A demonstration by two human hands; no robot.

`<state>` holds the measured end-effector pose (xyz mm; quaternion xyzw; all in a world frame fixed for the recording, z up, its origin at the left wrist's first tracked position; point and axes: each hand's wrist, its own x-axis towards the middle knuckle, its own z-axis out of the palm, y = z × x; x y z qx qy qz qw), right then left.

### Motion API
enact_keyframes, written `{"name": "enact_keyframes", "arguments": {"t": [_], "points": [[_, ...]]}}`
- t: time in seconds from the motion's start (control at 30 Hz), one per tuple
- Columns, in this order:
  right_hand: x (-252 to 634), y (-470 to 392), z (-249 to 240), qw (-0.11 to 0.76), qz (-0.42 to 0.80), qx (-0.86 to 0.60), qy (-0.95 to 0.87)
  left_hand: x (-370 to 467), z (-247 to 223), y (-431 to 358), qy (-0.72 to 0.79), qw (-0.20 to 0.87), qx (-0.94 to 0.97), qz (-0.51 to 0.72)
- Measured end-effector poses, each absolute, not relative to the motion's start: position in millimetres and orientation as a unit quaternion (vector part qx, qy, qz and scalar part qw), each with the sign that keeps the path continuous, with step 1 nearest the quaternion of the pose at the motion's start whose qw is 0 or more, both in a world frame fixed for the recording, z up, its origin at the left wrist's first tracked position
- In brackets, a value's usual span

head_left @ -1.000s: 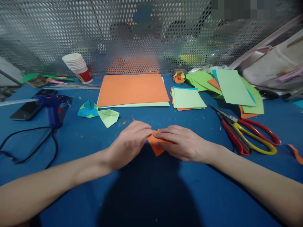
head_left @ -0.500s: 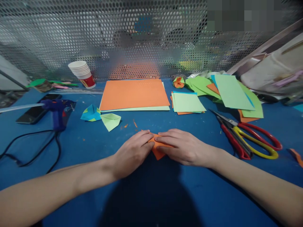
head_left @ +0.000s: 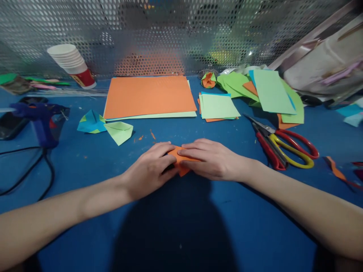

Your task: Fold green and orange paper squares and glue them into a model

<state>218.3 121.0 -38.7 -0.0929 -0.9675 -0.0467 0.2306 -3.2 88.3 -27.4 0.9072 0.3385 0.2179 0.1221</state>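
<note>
A small folded piece of orange paper [head_left: 176, 152] lies on the blue table between my hands, with one corner pointing toward me. My left hand [head_left: 150, 168] is on its left side, fingers curled and tips holding the paper. From the right, my right hand [head_left: 212, 158] presses its fingers across the paper. Both hands cover much of it, so its full shape is hidden. Farther back on the left sit a folded green paper piece [head_left: 119, 132] and a folded blue-and-green piece [head_left: 91, 122].
A large orange sheet stack [head_left: 150, 98] and smaller green squares [head_left: 219, 106] lie behind. Scissors [head_left: 295, 149] and a red-handled tool [head_left: 270, 151] are at right. A glue gun [head_left: 45, 124] with its cord is at left. Paper cups [head_left: 70, 64] stand by the perforated metal panel [head_left: 159, 41].
The view has tilted and shifted, so everything sits higher and more to the left. My left fingers have moved slightly on the orange paper; both hands stay on it.
</note>
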Motion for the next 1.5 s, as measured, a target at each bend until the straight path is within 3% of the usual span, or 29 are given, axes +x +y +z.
{"name": "enact_keyframes", "arguments": {"t": [0.7,0.97,1.5], "points": [[217.8,121.3,-42.5,0.237,-0.037,-0.114,-0.964,1.7,-21.7,82.8,0.332,0.154,0.905,0.215],[218.2,120.8,-41.8,0.213,-0.04,-0.118,-0.969,2.7,-26.2,71.7,0.305,0.111,0.919,0.225],[224.9,118.8,-39.0,0.245,-0.002,-0.156,-0.957,7.6,-28.8,64.5,0.285,0.04,0.932,0.222]]}}
